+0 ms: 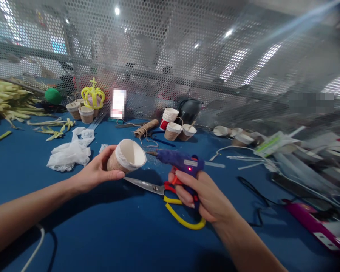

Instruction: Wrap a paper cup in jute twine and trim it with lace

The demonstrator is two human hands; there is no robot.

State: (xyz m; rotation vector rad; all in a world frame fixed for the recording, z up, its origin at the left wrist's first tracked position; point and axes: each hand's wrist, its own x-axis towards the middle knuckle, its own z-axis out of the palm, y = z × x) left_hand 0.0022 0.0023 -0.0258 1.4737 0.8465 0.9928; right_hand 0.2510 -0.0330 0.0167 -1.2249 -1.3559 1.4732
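My left hand (102,168) is wrapped round a paper cup (129,155), tilted with its mouth toward the right. The cup has a brown lower wall and a white strip around its rim. In my right hand (194,187) is a blue hot glue gun (178,160) with a lit red light and an orange trigger under my fingers. Its nozzle points left, close to the cup's rim; whether they touch I cannot tell. Beneath the glue gun, scissors (184,221) with yellow and red handles lie on the blue table (124,234), blades toward the cup.
White lace fabric (69,153) lies crumpled left of the cup. Behind are a twine roll (146,128), several wrapped cups (173,131) and a yellow crown (93,97). A purple power strip (314,223) with cords sits at right. Perforated metal mesh (158,56) borders the back.
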